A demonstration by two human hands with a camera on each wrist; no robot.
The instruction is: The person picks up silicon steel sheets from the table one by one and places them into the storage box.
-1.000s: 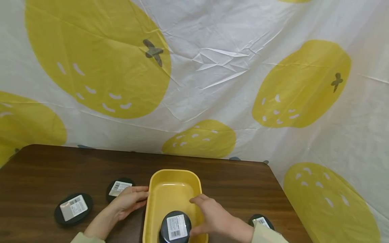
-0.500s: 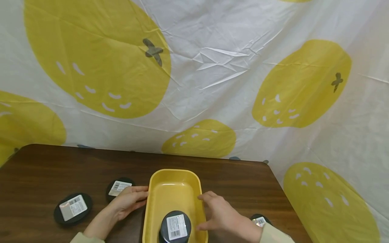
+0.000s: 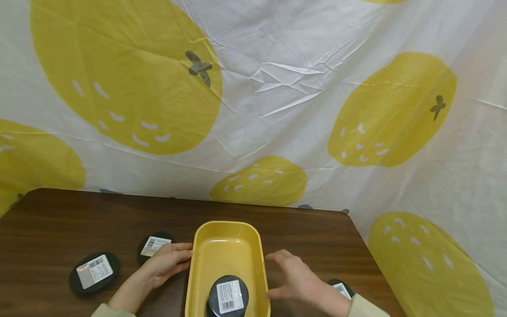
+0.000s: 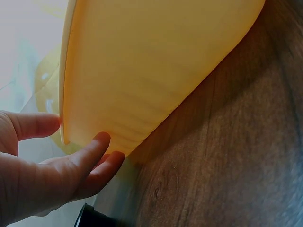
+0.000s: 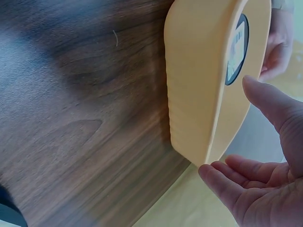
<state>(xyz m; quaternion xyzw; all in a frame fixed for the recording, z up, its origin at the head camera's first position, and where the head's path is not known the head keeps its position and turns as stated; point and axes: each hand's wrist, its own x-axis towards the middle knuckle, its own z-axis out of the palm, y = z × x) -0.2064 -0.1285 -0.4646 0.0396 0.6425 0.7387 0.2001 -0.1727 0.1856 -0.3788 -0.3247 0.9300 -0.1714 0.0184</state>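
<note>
A yellow rectangular tray [image 3: 225, 223] with rounded corners stands on the table. Inside its near part is a black round container [image 3: 218, 297] with a white barcode label on top. At the tray's left side is my left hand [image 3: 166, 263], its fingertips touching the outer wall; in the left wrist view the thumb lies at the rim. My right hand [image 3: 295, 277] hovers along the right rim, thumb and fingers spread apart, holding nothing. Whether its fingertips touch the rim, I cannot tell.
Two black round labelled containers lie left of the tray: one at the far left [image 3: 93, 274] and one behind my left hand [image 3: 152, 245]. Another black container [image 3: 341, 288] is partly hidden by my right forearm. A lemon-print cloth [image 3: 277, 110] hangs behind the wooden table [image 3: 99, 215].
My right hand has moved right, from over the tray's inside near the black container to beside the right rim. The left hand, tray and containers keep their places.
</note>
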